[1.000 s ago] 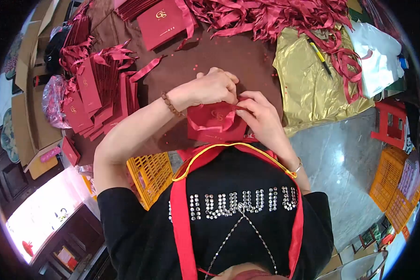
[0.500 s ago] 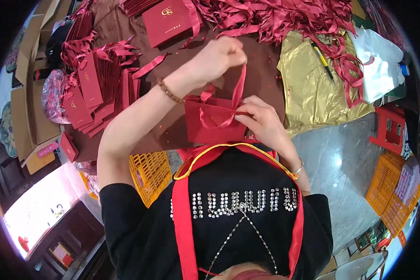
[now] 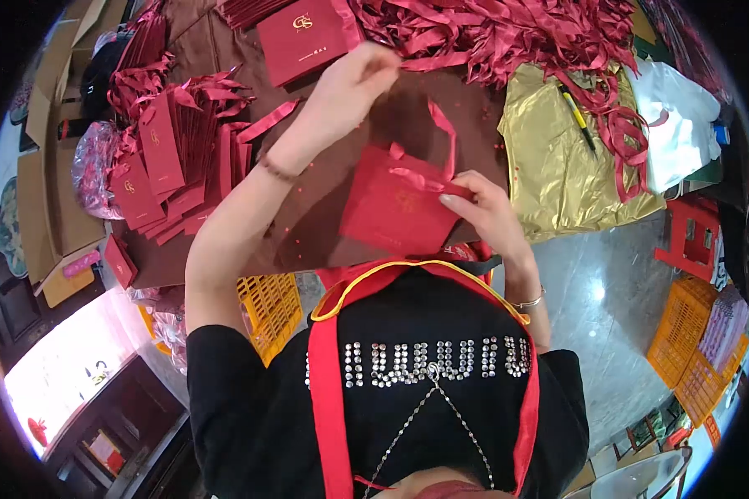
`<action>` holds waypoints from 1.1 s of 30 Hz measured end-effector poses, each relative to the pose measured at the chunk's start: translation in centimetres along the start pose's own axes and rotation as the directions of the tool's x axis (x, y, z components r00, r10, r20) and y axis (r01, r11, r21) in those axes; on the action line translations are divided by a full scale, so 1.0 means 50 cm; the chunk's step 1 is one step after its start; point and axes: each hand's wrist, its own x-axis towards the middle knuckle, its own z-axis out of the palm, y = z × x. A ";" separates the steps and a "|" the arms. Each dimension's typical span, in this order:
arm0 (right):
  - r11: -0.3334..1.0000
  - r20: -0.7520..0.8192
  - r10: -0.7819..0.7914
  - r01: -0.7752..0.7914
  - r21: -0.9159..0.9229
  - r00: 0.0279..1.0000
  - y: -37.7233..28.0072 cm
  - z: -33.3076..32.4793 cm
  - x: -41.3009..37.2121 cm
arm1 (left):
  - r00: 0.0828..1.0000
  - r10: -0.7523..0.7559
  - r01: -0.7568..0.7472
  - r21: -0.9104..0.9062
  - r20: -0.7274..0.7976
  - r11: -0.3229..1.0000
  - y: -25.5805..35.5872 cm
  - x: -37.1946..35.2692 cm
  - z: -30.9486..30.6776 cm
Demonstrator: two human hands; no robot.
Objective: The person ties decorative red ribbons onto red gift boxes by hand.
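A small red gift bag [image 3: 391, 212] with a gold logo lies tilted over the front of the brown-covered table. My right hand [image 3: 483, 208] pinches its upper right corner, thumb on the front face. A red ribbon handle [image 3: 446, 137] rises from the bag's top and stands free of my left hand. My left hand [image 3: 358, 83] is above and left of the bag, close to a larger red bag [image 3: 304, 41] with a gold logo. Its bent fingers are blurred by motion.
Stacked red bags [image 3: 175, 158] with ribbon handles stand to the left, beside an open cardboard box [image 3: 46, 183]. A heap of red ribbons [image 3: 516, 37] lies at the back. On the right are gold wrapping [image 3: 549, 158], a yellow-black pen [image 3: 576, 116] and a white plastic bag [image 3: 674, 116].
My left hand has let go of the ribbon handle and moved up and left. The gift bag has tilted, its gold logo now showing. My right hand still grips its corner.
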 end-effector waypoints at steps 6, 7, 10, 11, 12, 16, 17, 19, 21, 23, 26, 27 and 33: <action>0.873 -0.050 -0.221 0.220 0.436 0.974 -0.020 -0.039 0.022 | 0.804 -0.480 0.584 -0.623 0.352 0.521 0.027 -0.128 0.008; 0.824 -0.062 -0.244 0.240 0.514 0.968 -0.021 -0.033 0.033 | 0.806 -0.475 0.581 -0.626 0.353 0.521 0.033 -0.150 0.020; 0.668 -0.094 -0.208 0.212 0.713 0.974 -0.008 0.007 0.073 | 0.736 -0.223 0.675 -0.717 0.639 0.176 0.011 -0.196 0.071; 0.647 -0.138 -0.275 0.289 0.706 0.952 0.000 0.023 0.082 | 0.740 -0.012 0.672 -0.739 0.672 0.050 -0.001 -0.197 0.097; 0.647 -0.126 -0.293 0.294 0.704 0.948 0.000 0.033 0.083 | 0.727 0.202 0.680 -0.730 0.656 -0.076 -0.003 -0.197 0.112; 0.617 -0.088 -0.175 0.179 0.766 0.981 -0.001 0.034 0.081 | 0.911 -0.331 0.344 -0.896 0.246 0.280 0.014 -0.192 0.101; 0.582 -0.190 -0.059 0.188 0.791 0.980 0.005 0.021 0.076 | 0.919 -0.374 0.278 -0.882 0.128 0.380 -0.018 -0.191 0.103; 0.654 -0.425 0.073 0.278 0.704 0.902 0.025 0.008 0.065 | 0.927 -0.371 0.258 -0.812 0.055 0.524 -0.033 -0.198 0.094; 0.742 -0.496 0.095 0.271 0.613 0.863 0.033 -0.017 0.042 | 0.923 -0.385 0.302 -0.649 0.016 0.698 -0.052 -0.212 0.090; 0.821 -0.571 0.103 0.254 0.511 0.815 0.026 -0.020 0.025 | 0.923 -0.385 0.300 -0.624 -0.001 0.722 -0.055 -0.224 0.094; 0.995 -0.572 -0.059 0.097 0.036 0.818 0.006 -0.018 0.022 | 0.930 -0.367 0.324 -0.401 -0.032 0.857 -0.053 -0.223 0.091; 0.965 -0.462 -0.244 0.169 -0.198 0.852 0.003 -0.013 0.031 | 0.934 -0.356 0.342 -0.181 -0.046 0.922 -0.045 -0.220 0.087; 0.610 -0.092 -0.564 0.339 -0.716 0.821 -0.023 0.028 0.086 | 0.990 -0.134 0.126 0.626 -0.035 0.770 -0.022 -0.184 0.062</action>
